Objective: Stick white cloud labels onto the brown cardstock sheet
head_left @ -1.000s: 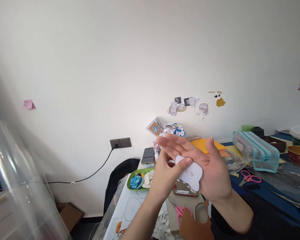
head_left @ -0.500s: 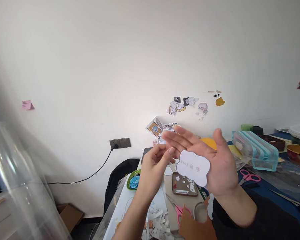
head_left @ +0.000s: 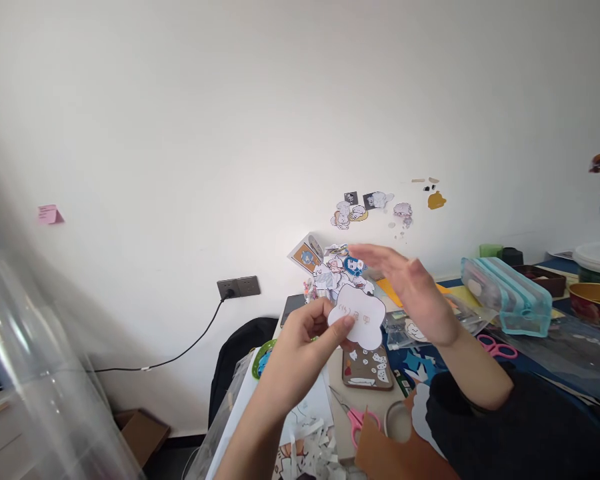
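Note:
A white cloud-shaped paper cutout (head_left: 361,308) with a dark outline and faint handwriting is pinched between the thumb and fingers of my left hand (head_left: 307,343). To the right of the cutout, my right hand (head_left: 420,297) is held up with its fingers stretched out, and nothing is in it. Below the cutout lies a brown phone-shaped case (head_left: 367,370) with white stickers on it. Behind the hands stands a pile of printed paper cutouts (head_left: 330,273) against the wall.
Pink-handled scissors (head_left: 363,421), brown paper (head_left: 400,450) and paper scraps (head_left: 313,453) lie in front. On the right are a striped blue pencil case (head_left: 510,293), another pair of pink scissors (head_left: 500,348) and a round tin (head_left: 595,307). A power socket (head_left: 239,287) is on the wall.
The cutout lay against my right palm; now my left hand has hold of it and it is further left. My right hand has turned and come away from it.

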Action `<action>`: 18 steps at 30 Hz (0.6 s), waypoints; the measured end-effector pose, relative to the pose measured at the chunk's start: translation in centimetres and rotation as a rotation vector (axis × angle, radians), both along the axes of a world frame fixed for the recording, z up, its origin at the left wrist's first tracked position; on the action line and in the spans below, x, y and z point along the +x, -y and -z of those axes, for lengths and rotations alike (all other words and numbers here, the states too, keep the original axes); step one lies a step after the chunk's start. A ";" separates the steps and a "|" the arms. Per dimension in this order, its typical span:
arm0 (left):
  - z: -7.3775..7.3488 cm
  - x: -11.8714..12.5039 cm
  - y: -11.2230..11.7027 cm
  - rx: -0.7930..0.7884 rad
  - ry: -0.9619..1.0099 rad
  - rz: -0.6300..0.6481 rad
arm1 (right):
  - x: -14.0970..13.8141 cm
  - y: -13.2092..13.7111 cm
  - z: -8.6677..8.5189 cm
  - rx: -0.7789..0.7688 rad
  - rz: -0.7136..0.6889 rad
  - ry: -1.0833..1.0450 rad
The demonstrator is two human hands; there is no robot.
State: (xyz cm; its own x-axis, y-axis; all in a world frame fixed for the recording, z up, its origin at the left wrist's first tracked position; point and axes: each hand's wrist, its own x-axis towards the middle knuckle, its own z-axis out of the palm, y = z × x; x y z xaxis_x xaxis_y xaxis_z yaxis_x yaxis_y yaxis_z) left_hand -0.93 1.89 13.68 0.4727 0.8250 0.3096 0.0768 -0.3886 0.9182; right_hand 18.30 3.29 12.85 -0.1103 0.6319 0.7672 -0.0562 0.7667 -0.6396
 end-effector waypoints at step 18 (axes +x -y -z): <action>-0.2 0.0 -0.7 -0.095 0.450 0.028 | -0.1 4.2 -2.0 -0.169 0.063 0.205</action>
